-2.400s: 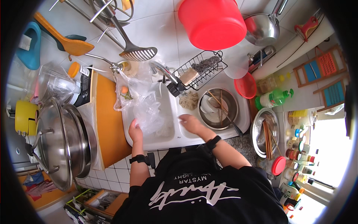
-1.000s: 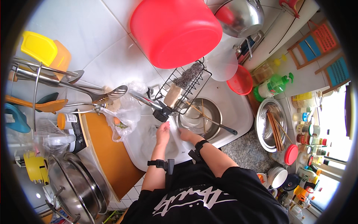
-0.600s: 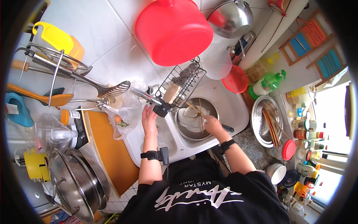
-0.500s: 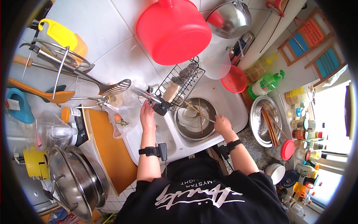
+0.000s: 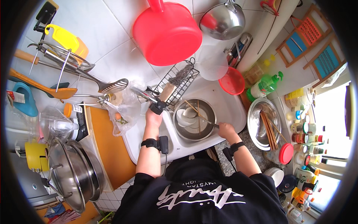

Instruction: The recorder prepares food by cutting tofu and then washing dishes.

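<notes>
My right hand (image 5: 226, 130) is closed round the handle end of a metal spoon (image 5: 208, 121), whose bowl rests inside a round steel basin (image 5: 213, 131). The basin stands in the right bowl of the white double sink (image 5: 241, 108). Two wooden chopsticks (image 5: 199, 129) and a pale, rounded dish (image 5: 182, 120) also lie in it. My left hand (image 5: 153, 118) is raised to the black-ended faucet (image 5: 158, 107), its fingers hidden behind the faucet's end. A wire rack (image 5: 182, 87) by the faucet holds a steel scouring pad (image 5: 182, 74) and a tan block (image 5: 167, 92).
A red saucepan (image 5: 167, 35) and a steel pot (image 5: 223, 21) hang above the sink. At right stand a red bowl (image 5: 231, 81), a green bottle (image 5: 265, 86) and a steel bowl (image 5: 253, 130) of chopsticks. An orange-brown board (image 5: 108, 149) and lidded pans (image 5: 67, 175) are at left.
My left hand has moved slightly right and under the faucet's end, and its fingers have gone out of sight. My right hand is a little lower and farther right, still holding the spoon.
</notes>
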`<state>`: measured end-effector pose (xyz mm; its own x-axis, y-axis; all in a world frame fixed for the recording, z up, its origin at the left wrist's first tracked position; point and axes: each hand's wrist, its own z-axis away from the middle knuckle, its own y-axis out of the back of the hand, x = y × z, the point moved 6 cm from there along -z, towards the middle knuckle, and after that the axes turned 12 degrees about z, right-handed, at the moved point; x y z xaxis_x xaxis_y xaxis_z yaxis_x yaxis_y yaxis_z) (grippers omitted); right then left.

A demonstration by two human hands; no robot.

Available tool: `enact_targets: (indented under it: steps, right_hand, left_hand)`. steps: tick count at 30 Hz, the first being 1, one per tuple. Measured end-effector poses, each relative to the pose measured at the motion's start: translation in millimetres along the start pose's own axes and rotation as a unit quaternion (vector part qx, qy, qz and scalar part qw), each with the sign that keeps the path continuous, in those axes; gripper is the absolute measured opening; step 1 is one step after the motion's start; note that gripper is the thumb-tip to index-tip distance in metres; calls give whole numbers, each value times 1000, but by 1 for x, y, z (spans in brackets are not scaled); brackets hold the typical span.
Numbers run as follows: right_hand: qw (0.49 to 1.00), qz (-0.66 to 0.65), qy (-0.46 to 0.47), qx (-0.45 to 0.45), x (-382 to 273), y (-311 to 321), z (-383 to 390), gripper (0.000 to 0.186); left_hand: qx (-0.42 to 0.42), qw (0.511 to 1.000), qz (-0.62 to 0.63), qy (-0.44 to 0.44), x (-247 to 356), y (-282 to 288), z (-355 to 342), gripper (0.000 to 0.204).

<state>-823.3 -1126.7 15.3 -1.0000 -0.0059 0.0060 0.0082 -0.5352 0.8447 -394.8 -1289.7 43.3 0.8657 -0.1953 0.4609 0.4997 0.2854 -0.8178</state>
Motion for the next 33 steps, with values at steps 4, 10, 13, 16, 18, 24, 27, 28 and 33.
enact_targets:
  steps: [4, 10, 13, 16, 18, 24, 27, 28, 33]
  right_hand:
    - [995, -95, 18, -3, -3, 19, 23, 36]
    - [976, -203, 60, 44, 2, 39, 58, 35]
    - [969, -236, 57, 49, -2, 41, 68, 33]
    - [963, -253, 65, 64, -15, 45, 75, 33]
    - [958, -267, 72, 76, -28, 45, 79, 34]
    - [964, -210, 45, 156, -67, 34, 90, 35]
    - [962, -174, 24, 209, -82, 26, 100, 31]
    - [961, -170, 14, 219, -87, 24, 101, 30]
    - [952, -186, -41, 240, -120, 14, 105, 29]
  left_hand:
    - [68, 989, 79, 105, -53, 23, -8, 31]
    - [112, 963, 192, 153, -86, 36, -36, 18]
    - [23, 952, 194, 237, -89, 31, -36, 16]
    - [51, 950, 173, 254, -92, 43, -29, 16]
    - [94, 962, 114, 230, -94, 57, -24, 19]
    - [226, 954, -45, 191, -99, 92, 1, 35]
    - [177, 960, -95, 194, -102, 95, 21, 49]
    - [193, 954, -125, 192, -104, 98, 29, 55]
    - [176, 921, -206, 280, -135, 101, 67, 58]
